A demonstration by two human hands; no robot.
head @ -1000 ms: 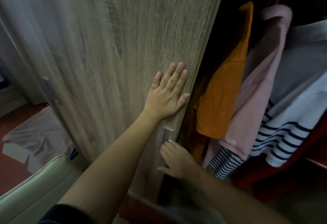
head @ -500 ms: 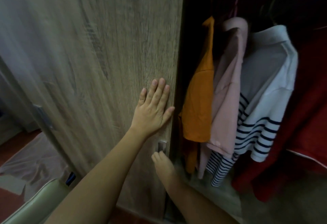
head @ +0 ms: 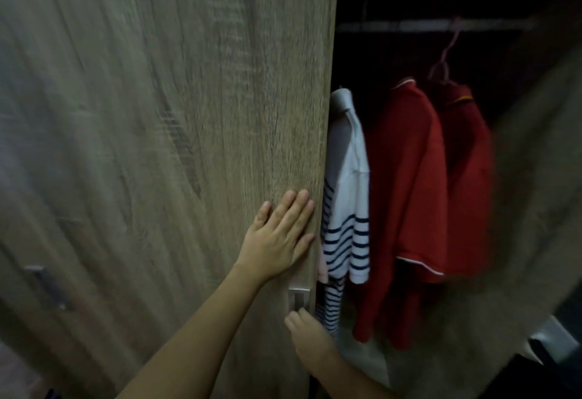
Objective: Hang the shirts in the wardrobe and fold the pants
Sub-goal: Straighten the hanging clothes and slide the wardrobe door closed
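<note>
A wood-grain sliding wardrobe door (head: 189, 146) fills the left half of the view. My left hand (head: 280, 238) presses flat on it near its right edge, fingers straight. Lower down, my right hand (head: 307, 332) curls its fingertips at the bottom of the metal door handle (head: 299, 296). In the dark opening beside the door hang a white shirt with navy stripes (head: 349, 209), partly behind the door edge, and two red shirts (head: 406, 194) (head: 466, 178). They hang from a rail (head: 409, 25); a pink hanger (head: 447, 52) shows above the far red shirt.
A second wooden panel (head: 535, 209) closes off the wardrobe's right side. Another metal handle (head: 47, 285) sits on the panel at the far left. The wardrobe floor below the shirts is dim and blurred.
The door has slid to the right with both hands on it. The orange and pink shirts are now hidden behind it, and the opening is narrower.
</note>
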